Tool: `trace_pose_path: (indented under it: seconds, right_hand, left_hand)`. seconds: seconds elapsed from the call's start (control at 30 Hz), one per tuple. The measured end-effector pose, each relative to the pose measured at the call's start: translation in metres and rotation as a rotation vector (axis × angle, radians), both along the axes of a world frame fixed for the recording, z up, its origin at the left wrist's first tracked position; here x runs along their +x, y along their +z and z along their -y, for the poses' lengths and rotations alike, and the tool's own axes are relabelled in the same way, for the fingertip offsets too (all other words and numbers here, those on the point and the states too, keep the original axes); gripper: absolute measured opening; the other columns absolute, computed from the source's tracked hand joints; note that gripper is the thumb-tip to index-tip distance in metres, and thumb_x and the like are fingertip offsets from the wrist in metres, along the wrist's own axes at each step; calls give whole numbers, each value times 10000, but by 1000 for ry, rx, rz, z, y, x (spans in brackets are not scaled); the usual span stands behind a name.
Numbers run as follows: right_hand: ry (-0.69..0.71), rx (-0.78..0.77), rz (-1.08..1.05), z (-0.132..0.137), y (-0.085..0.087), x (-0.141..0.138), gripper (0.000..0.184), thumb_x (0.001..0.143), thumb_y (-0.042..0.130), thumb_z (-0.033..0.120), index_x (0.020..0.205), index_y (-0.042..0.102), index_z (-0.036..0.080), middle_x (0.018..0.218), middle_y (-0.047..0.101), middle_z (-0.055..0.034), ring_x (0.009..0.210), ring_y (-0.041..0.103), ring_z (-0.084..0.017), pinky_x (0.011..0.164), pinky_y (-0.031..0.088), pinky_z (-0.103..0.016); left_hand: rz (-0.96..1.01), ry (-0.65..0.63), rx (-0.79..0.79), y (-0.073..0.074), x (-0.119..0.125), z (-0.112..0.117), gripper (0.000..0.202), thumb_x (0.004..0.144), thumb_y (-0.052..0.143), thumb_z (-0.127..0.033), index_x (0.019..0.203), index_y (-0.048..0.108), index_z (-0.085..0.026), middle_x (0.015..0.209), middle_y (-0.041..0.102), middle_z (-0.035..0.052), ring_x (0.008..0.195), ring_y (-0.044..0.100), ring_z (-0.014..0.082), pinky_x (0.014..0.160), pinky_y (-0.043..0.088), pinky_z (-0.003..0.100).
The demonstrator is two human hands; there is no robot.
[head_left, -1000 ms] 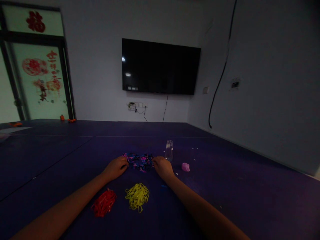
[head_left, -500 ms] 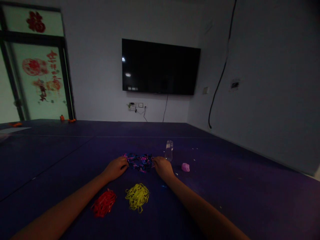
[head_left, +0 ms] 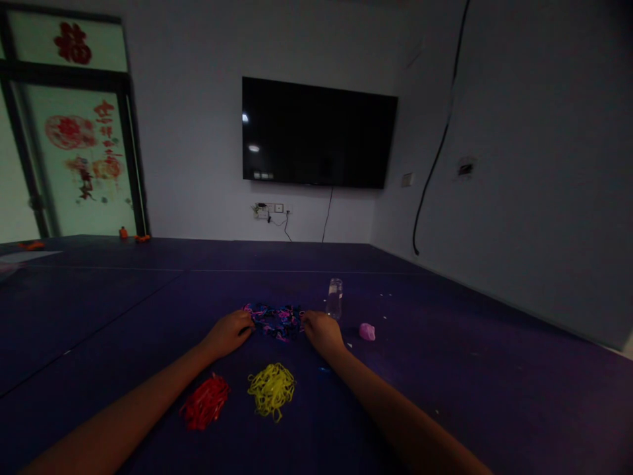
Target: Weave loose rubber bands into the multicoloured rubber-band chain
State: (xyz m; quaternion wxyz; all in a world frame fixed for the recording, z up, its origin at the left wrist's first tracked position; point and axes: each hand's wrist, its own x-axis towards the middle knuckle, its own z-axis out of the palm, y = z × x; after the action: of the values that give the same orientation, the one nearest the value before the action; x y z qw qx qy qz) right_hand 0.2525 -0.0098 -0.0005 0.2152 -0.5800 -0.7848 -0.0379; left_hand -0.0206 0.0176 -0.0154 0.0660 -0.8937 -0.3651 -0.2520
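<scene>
On purple table [head_left: 475, 376] | hands [head_left: 229, 335] [head_left: 324, 332] apart, flanking multicoloured bands [head_left: 283, 326] | dim: can't tell grip

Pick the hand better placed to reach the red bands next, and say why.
Probably the left hand: the red bands lie beside its forearm, while the right hand is farther off, past the yellow bands. Both hands are at the multicoloured bands.

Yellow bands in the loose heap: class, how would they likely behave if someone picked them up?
The yellow bands would probably flop, as they lie in thin, curling loops. They may come up tangled, since many loops cross. Being so thin, a few would likely feel light.
</scene>
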Motion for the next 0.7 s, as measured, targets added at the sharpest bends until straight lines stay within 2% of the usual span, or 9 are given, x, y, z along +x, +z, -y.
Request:
trace_pose_path:
  seconds: [0.7]
  right_hand:
    - [23, 20, 5, -3, -3, 1, 250, 857, 438, 133, 994, 631, 213, 1053, 667, -55, 968, 587, -173, 775, 381, -238]
  left_hand:
    - [-26, -3, 22, 1, 0, 1, 170, 805, 503, -77, 823, 632, -187, 855, 645, 35, 864, 591, 175, 788, 455, 269]
